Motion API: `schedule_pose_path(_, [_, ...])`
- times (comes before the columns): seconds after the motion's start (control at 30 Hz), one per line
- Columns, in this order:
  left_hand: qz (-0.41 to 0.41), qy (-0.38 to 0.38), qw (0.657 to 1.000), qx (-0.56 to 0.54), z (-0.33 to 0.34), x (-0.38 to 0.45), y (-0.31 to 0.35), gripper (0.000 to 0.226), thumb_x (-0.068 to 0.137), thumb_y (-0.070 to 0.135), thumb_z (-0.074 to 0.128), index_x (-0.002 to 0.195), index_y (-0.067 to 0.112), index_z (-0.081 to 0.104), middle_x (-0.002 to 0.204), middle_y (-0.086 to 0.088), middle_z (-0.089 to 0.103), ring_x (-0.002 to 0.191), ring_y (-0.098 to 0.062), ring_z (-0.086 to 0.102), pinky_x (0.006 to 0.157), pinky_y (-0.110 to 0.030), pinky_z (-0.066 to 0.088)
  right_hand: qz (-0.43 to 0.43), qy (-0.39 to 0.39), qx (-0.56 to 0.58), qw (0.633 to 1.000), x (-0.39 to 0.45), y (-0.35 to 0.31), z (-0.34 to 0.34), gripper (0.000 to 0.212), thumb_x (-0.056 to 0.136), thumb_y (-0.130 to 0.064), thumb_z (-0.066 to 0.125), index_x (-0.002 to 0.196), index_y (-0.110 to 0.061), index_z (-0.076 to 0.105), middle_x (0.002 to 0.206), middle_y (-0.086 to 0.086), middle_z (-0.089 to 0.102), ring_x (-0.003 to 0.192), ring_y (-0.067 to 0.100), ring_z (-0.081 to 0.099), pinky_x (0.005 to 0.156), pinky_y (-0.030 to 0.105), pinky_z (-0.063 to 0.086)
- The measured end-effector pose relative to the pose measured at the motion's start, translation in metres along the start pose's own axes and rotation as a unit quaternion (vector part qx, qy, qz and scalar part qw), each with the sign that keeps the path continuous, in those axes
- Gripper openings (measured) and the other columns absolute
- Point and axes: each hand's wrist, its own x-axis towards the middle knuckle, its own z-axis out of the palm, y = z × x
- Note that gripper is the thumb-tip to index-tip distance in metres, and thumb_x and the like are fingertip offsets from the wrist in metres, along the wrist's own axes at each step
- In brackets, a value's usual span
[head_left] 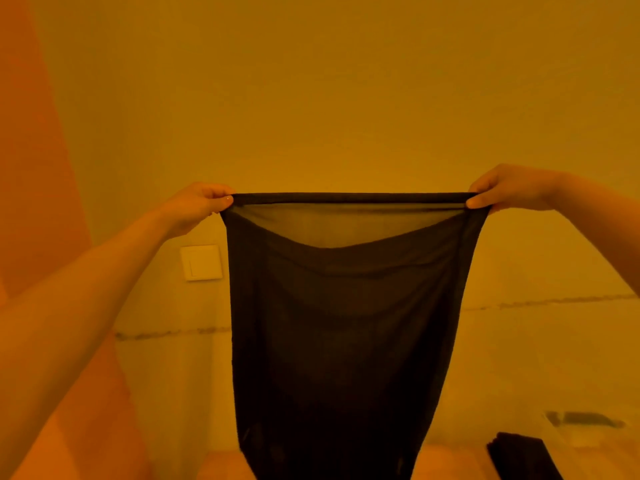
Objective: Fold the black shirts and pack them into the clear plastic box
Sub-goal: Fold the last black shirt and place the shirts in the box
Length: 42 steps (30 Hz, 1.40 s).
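Currently my left hand (199, 206) and right hand (502, 190) each pinch a top corner of the black shirt (346, 323), hem stretched level between them, its long axis hanging straight down.

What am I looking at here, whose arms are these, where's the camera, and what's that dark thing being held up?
There is no machine: the one picture comes from a camera worn on a person's head, so the arms are that person's own. The left hand and right hand each pinch a top corner of a thin black shirt, stretched between them and hanging down in front of a wall with a light switch. At the lower right lies another dark cloth, apparently folded. Everything looks orange from the lighting.
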Motion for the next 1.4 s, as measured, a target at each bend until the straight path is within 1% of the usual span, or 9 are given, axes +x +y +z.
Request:
schedule_pose_path(0.03, [-0.004, -0.026, 0.999, 0.025, 0.0, 0.0, 0.001, 0.02, 0.097, 0.005, 0.041, 0.093, 0.012, 0.06, 0.075, 0.009, 0.06, 0.071, 0.0, 0.049, 0.071, -0.016, 0.035, -0.006, 0.004, 0.007, 1.0, 0.0, 0.001, 0.0, 0.043, 0.044, -0.049, 0.087, 0.064, -0.014, 0.072, 0.062, -0.005, 0.068, 0.062, 0.002, 0.064, 0.054, 0.01, 0.049])
schedule_pose_path(0.13, [-0.038, -0.12, 0.984, 0.127, -0.006, 0.0, -0.003, 0.019, 0.096, 0.012, 0.044, 0.104, 0.008, 0.061, 0.101, -0.006, 0.058, 0.097, -0.016, 0.05, 0.092, -0.033, 0.034, -0.03, 0.039, -0.023, 0.999, 0.0, 0.001, 0.0, 0.006, 0.081, -0.01, 0.068, 0.08, -0.016, 0.066, 0.061, -0.01, 0.067, 0.061, 0.002, 0.059, 0.048, 0.006, 0.043])
schedule_pose_path(0.27, [-0.05, -0.212, 0.917, 0.333, -0.005, -0.003, -0.008, 0.02, 0.095, 0.019, 0.049, 0.081, 0.009, 0.06, 0.09, -0.008, 0.056, 0.083, -0.017, 0.049, 0.075, -0.028, 0.036, -0.044, 0.066, -0.129, 0.988, 0.0, 0.003, -0.002, 0.017, 0.084, 0.0, 0.062, 0.074, -0.013, 0.065, 0.049, -0.007, 0.059, 0.044, 0.003, 0.048, 0.049, 0.01, 0.039])
schedule_pose_path(0.57, [0.029, -0.06, 0.868, 0.493, 0.011, -0.006, -0.023, 0.039, 0.093, 0.034, 0.051, 0.064, 0.009, 0.059, 0.062, -0.007, 0.054, 0.061, -0.021, 0.047, 0.059, -0.029, 0.032, -0.013, 0.059, -0.199, 0.978, 0.008, 0.014, 0.017, 0.008, 0.086, -0.002, 0.06, 0.079, -0.006, 0.064, 0.044, -0.008, 0.062, 0.046, -0.006, 0.053, 0.063, 0.021, 0.038])
schedule_pose_path(0.67, [0.038, -0.066, 0.892, 0.445, 0.011, -0.007, -0.029, 0.043, 0.093, 0.028, 0.053, 0.055, 0.008, 0.05, 0.055, -0.008, 0.047, 0.054, -0.019, 0.041, 0.055, -0.03, 0.029, -0.012, 0.065, -0.161, 0.985, 0.012, 0.021, 0.017, 0.015, 0.087, 0.002, 0.056, 0.074, -0.005, 0.058, 0.048, -0.01, 0.064, 0.047, -0.005, 0.059, 0.064, 0.02, 0.04])
schedule_pose_path(0.87, [-0.011, 0.075, 0.996, 0.049, 0.02, -0.011, -0.025, 0.02, 0.09, 0.014, 0.057, 0.109, 0.013, 0.062, 0.078, 0.005, 0.06, 0.059, 0.003, 0.054, 0.054, -0.002, 0.038, -0.012, 0.088, -0.084, 0.993, 0.018, 0.038, 0.023, 0.017, 0.089, 0.006, 0.051, 0.08, -0.006, 0.059, 0.049, -0.012, 0.064, 0.044, -0.001, 0.06, 0.054, 0.007, 0.049])
schedule_pose_path(1.03, [-0.06, -0.031, 0.979, -0.194, 0.021, -0.006, -0.026, 0.053, 0.094, 0.005, 0.043, 0.052, 0.022, 0.069, 0.047, 0.013, 0.051, 0.044, 0.002, 0.043, 0.049, -0.011, 0.037, -0.002, 0.105, -0.035, 0.994, 0.02, 0.05, 0.027, 0.018, 0.089, 0.007, 0.051, 0.093, -0.007, 0.061, 0.047, -0.01, 0.063, 0.042, 0.001, 0.059, 0.048, 0.008, 0.048])
schedule_pose_path(1.23, [-0.053, -0.129, 0.989, 0.054, 0.022, -0.004, -0.025, 0.032, 0.093, 0.008, 0.05, 0.066, 0.021, 0.061, 0.062, 0.005, 0.048, 0.054, -0.001, 0.042, 0.054, -0.011, 0.037, 0.033, 0.085, -0.004, 0.996, 0.023, 0.06, 0.024, 0.016, 0.089, 0.007, 0.05, 0.1, 0.0, 0.059, 0.045, -0.001, 0.062, 0.041, 0.003, 0.059, 0.046, 0.011, 0.049])
schedule_pose_path(1.4, [0.023, -0.194, 0.923, 0.332, 0.024, -0.001, -0.021, 0.017, 0.085, 0.015, 0.065, 0.07, 0.02, 0.06, 0.063, 0.003, 0.054, 0.056, -0.005, 0.048, 0.055, -0.011, 0.035, 0.043, 0.067, -0.04, 0.996, 0.029, 0.058, 0.025, 0.015, 0.089, 0.006, 0.051, 0.089, -0.005, 0.061, 0.04, 0.001, 0.046, 0.033, 0.004, 0.044, 0.046, 0.021, 0.049])
